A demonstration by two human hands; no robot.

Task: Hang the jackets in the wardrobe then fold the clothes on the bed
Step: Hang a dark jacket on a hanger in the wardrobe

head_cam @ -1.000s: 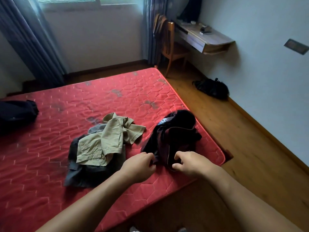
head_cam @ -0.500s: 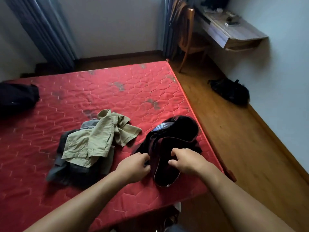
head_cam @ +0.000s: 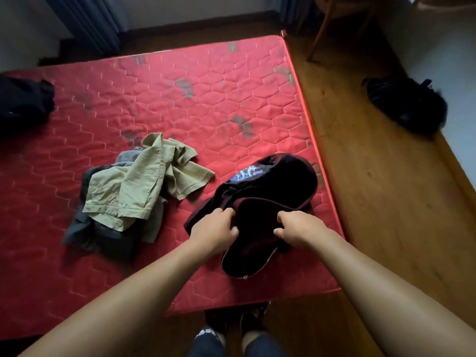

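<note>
A dark maroon-and-black jacket (head_cam: 273, 191) lies crumpled near the front right corner of the red quilted mattress (head_cam: 180, 104). My left hand (head_cam: 215, 228) grips its left edge with curled fingers. My right hand (head_cam: 296, 228) pinches the fabric just right of the maroon collar opening. To the left lies a pile of clothes: an olive-green shirt (head_cam: 144, 186) on top of dark grey garments (head_cam: 103, 233). Another dark garment (head_cam: 23, 104) sits at the mattress's far left edge.
A black bag (head_cam: 407, 104) lies on the wooden floor by the right wall. Wooden chair legs (head_cam: 322, 29) stand beyond the bed's far right corner. Dark curtains (head_cam: 85, 19) hang at the back left. My feet (head_cam: 231, 333) stand at the bed's front edge.
The view has tilted further down and closer to the bed. Both hands stay on the dark jacket, with its near edge drawn a little nearer to the mattress's front edge.
</note>
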